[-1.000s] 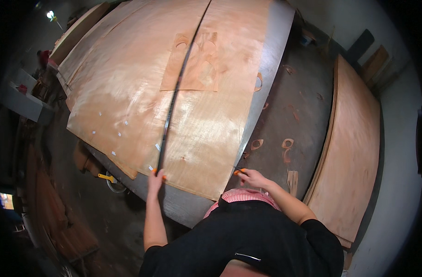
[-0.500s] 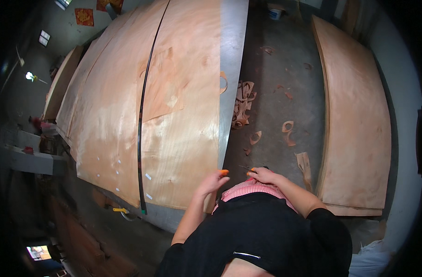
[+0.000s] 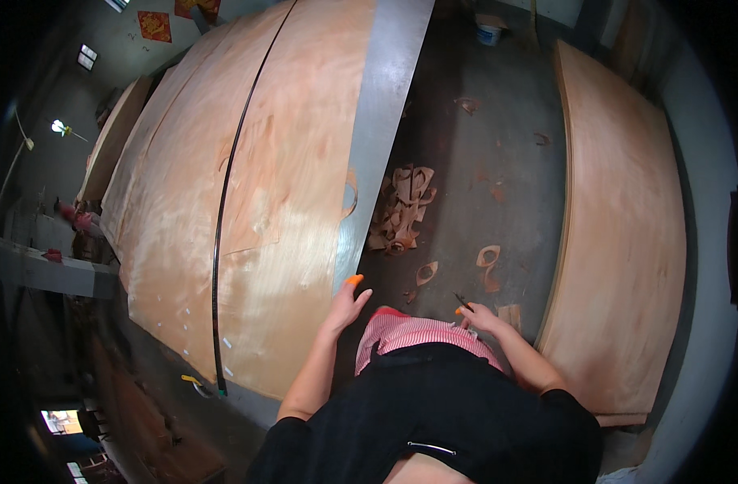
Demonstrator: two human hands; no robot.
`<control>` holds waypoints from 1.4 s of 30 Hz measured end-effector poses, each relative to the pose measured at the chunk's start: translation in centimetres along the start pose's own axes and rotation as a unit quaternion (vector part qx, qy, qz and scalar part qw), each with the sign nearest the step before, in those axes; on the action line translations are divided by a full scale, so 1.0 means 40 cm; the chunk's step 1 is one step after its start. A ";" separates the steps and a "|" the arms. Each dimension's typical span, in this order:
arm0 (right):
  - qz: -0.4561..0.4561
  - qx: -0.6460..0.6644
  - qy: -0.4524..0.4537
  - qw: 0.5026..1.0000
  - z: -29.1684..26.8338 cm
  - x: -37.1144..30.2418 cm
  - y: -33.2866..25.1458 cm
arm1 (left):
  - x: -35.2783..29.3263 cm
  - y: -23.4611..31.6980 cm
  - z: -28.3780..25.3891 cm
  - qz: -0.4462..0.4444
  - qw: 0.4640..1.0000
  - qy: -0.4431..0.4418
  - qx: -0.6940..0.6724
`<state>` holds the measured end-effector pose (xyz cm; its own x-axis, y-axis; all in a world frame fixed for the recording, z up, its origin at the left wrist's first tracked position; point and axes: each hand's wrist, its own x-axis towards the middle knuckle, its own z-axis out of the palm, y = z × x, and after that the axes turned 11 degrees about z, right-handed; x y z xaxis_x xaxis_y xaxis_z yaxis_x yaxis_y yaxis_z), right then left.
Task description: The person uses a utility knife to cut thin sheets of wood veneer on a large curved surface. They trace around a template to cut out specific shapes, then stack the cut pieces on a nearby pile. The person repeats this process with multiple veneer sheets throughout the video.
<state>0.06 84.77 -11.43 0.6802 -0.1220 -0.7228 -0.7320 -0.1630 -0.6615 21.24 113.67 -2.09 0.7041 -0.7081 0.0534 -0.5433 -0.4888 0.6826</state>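
Observation:
My left hand (image 3: 347,305), an orange cover on a fingertip, is beside the near right edge of the metal-topped table (image 3: 391,68). Its thumb stands apart from the fingers and nothing shows in it. My right hand (image 3: 483,319), also with orange at a fingertip, is closed on a slim dark tool (image 3: 463,302), perhaps a knife, its tip pointing up and left. A large pale wood veneer sheet (image 3: 304,210) covers most of the table. A long black strip (image 3: 221,210) lies across it, and a ring-shaped veneer scrap (image 3: 350,194) is at its right edge.
Veneer offcuts (image 3: 403,211) lie heaped on the floor beside the table, with loose scraps (image 3: 487,256) farther right. A stack of wood sheets (image 3: 619,226) stands along the right wall. A yellow-handled tool (image 3: 191,380) is by the table's near left edge. A bucket (image 3: 488,32) stands far off.
My hands have moved apart, the left one leftward toward the table edge, the right one slightly right with the dark tool. The whole view has shifted as I moved.

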 end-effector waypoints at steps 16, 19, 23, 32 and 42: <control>0.028 0.049 0.073 0.996 -0.510 0.296 -0.382 | 0.701 0.022 0.137 0.204 0.970 -0.092 0.096; 0.006 0.057 0.095 0.994 -0.569 0.393 -0.415 | 0.839 0.055 0.108 0.034 0.995 -0.051 -0.072; 0.016 0.014 0.124 0.992 -0.643 0.552 -0.530 | 0.989 -0.080 0.025 -0.273 0.830 0.039 -0.485; -0.064 -0.247 0.099 0.962 -0.912 0.751 -1.053 | 0.914 -0.299 -0.017 -0.286 0.552 0.428 -0.656; -0.294 -0.367 0.049 0.881 -0.975 1.066 -1.372 | 0.954 -0.292 -0.038 -0.410 0.406 0.578 -0.577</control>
<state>70.68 50.33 1.86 0.9603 0.1167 -0.2535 -0.0548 -0.8118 -0.5814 55.14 93.14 -6.93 0.5384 0.4903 -0.6854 0.1976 0.7172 0.6683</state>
